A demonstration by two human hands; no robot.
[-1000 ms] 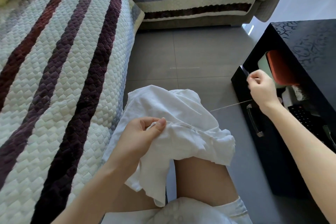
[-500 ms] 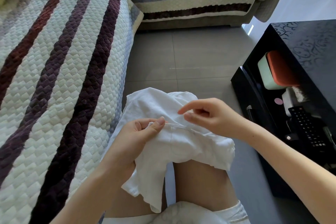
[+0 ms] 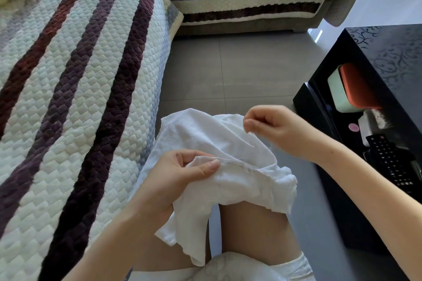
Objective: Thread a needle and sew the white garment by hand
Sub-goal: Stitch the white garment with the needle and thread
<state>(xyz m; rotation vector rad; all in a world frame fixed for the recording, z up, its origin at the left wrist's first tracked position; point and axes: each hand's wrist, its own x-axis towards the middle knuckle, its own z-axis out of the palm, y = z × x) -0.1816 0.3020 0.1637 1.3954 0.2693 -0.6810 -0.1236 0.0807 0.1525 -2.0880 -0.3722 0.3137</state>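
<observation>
The white garment [image 3: 237,187] lies bunched over my knees. My left hand [image 3: 180,173] pinches a fold of it beside a raw-edged seam [image 3: 237,163], thumb on top. My right hand [image 3: 276,128] hovers just above the far right part of the cloth with its fingers curled, thumb and forefinger pinched together on the needle. A thin pale sliver, needle or thread [image 3: 250,140], runs down from that pinch toward the seam. The needle itself is too fine to make out clearly.
A quilted striped sofa cover [image 3: 75,102] fills the left side and the back. To my right stands a black cabinet [image 3: 388,57], its open shelf holding an orange and green box [image 3: 351,89] and a remote control [image 3: 388,159]. Grey tiled floor [image 3: 228,66] lies ahead.
My right hand was stretched far right with the thread drawn taut, came back to the seam by my left thumb, and now sits a little above and right of it.
</observation>
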